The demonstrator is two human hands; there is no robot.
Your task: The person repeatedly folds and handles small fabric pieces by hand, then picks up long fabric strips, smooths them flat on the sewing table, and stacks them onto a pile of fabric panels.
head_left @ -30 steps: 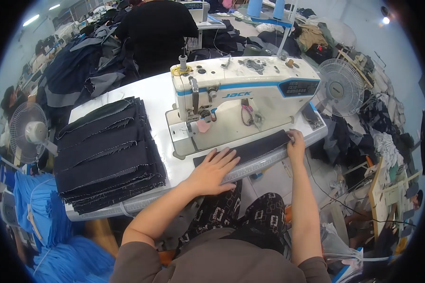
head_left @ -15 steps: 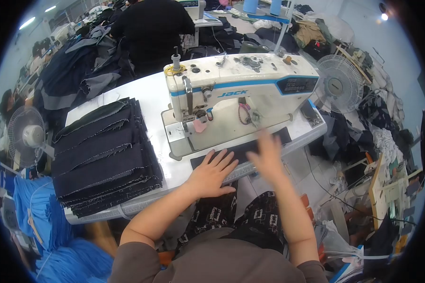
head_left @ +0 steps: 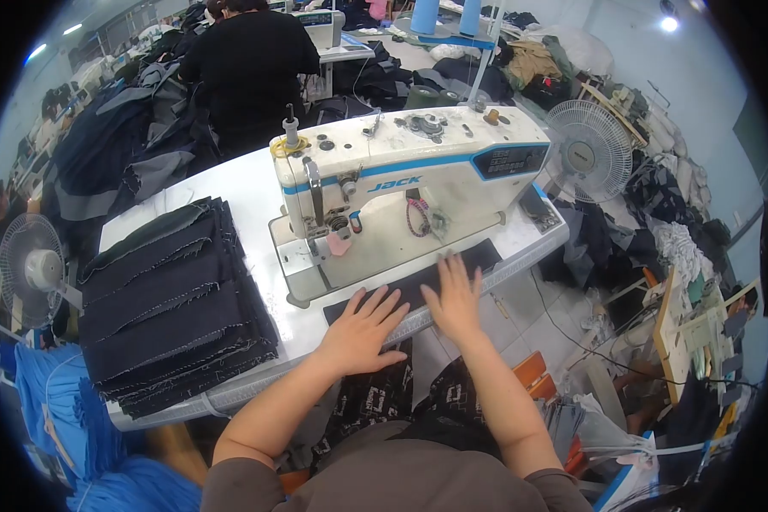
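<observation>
A long dark fabric strip (head_left: 416, 286) lies along the front edge of the sewing table (head_left: 260, 256), before the white sewing machine (head_left: 418, 175). My left hand (head_left: 363, 331) rests flat on the strip's left part with fingers spread. Over its right part lies my right hand (head_left: 454, 299), fingers stretched out and slightly apart. Neither hand grips anything. The machine's needle area (head_left: 322, 243) is beyond my left hand, apart from the strip. To the left on the table sits a thick stack of dark fabric pieces (head_left: 166, 307) with frayed edges.
Bundles of blue fabric (head_left: 60, 410) stand at the lower left, near a fan (head_left: 34, 264). Another fan (head_left: 584, 154) is right of the machine. A person in black (head_left: 246, 72) sits beyond the table, amid heaps of dark fabric (head_left: 119, 145). A cable (head_left: 563, 320) hangs at the right.
My right hand has come down from near the machine bed onto the strip. My left hand stays flat on the fabric. The whole view has shifted slightly.
</observation>
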